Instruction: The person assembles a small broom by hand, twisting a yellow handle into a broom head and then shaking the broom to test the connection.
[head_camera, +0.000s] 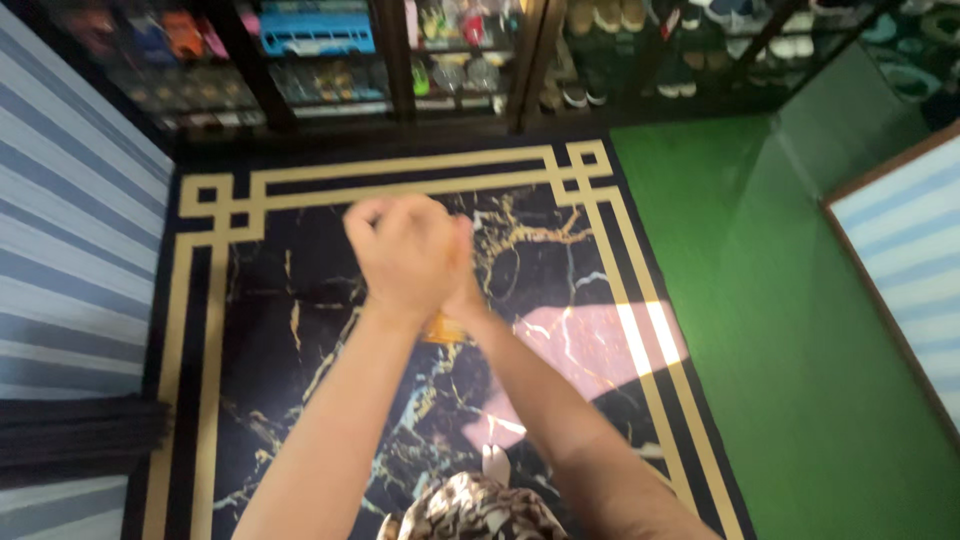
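My two hands are raised together in front of me over a black marble-patterned rug (300, 300) with a gold border. My left hand (400, 250) is closed into a fist and wraps over my right hand (465, 285), which is mostly hidden behind it. A small orange object (446, 328) peeks out just below the joined hands, pressed between them; blur hides its shape. Both forearms reach up from the bottom of the view.
Blue-and-white striped surfaces lie at the left (70, 260) and the far right (905, 230). A green floor (790, 320) lies right of the rug. Dark shelves (400, 60) with shoes and toys stand at the back. Patterned clothing (480, 510) shows at the bottom.
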